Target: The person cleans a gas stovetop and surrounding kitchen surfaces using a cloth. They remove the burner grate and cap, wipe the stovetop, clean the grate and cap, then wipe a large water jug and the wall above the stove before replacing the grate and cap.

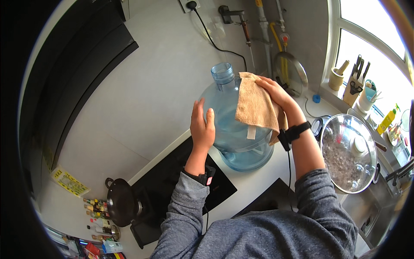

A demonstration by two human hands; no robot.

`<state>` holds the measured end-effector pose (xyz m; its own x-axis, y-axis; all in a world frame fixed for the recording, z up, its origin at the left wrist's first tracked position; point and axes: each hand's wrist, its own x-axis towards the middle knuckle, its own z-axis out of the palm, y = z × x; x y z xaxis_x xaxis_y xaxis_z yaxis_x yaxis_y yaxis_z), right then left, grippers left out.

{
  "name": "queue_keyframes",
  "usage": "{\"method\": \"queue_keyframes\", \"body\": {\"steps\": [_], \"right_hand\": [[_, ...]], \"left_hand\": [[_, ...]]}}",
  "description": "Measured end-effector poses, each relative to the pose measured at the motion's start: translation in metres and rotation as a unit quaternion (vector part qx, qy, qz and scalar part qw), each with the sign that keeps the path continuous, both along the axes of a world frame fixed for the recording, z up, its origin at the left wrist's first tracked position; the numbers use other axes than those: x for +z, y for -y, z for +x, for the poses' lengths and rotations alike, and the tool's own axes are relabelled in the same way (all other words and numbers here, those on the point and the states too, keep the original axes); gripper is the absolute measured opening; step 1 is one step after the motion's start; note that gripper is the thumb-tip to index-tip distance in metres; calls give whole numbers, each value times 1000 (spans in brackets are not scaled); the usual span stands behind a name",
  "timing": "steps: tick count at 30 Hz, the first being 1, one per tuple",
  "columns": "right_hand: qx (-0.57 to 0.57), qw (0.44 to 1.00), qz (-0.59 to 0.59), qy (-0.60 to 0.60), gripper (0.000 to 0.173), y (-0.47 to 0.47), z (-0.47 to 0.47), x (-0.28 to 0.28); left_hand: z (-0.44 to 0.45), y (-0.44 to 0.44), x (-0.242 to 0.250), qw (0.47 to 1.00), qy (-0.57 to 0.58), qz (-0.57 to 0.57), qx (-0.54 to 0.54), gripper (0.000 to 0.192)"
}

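A large blue clear-plastic water jug [223, 129] stands upright on the white counter, its open neck at the top. A tan cloth [255, 100] lies over the right side of its shoulder. My right hand [275, 92] presses on the cloth against the jug, fingers spread over its upper edge. My left hand [203, 126] is at the jug's left side, fingers apart and pointing up, slightly blurred; whether it touches the plastic is hard to tell. Both wrists wear black straps with cables.
A glass-lidded pot [349, 155] stands right, near the sink [362, 210]. Behind are a knife block [352, 90], blue cap [316, 98] and round lid [291, 74]. A black wok [123, 202] sits beside the cooktop [181, 181]; several bottles [100, 223] stand left.
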<state>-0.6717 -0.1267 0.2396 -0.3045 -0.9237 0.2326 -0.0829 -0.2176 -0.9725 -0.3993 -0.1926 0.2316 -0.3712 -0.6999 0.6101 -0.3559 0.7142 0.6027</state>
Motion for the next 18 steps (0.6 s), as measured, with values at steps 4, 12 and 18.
{"method": "queue_keyframes", "body": {"steps": [4, 12, 18], "right_hand": [[-134, 980, -26, -144, 58, -24, 14, -19], [-290, 846, -92, -438, 66, -99, 127, -20], [-177, 852, -120, -479, 64, -46, 87, 25]], "left_hand": [[7, 8, 2, 998, -33, 24, -58, 50], [21, 56, 15, 968, -55, 79, -230, 43], [15, 13, -2, 999, -36, 23, -28, 36]]}}
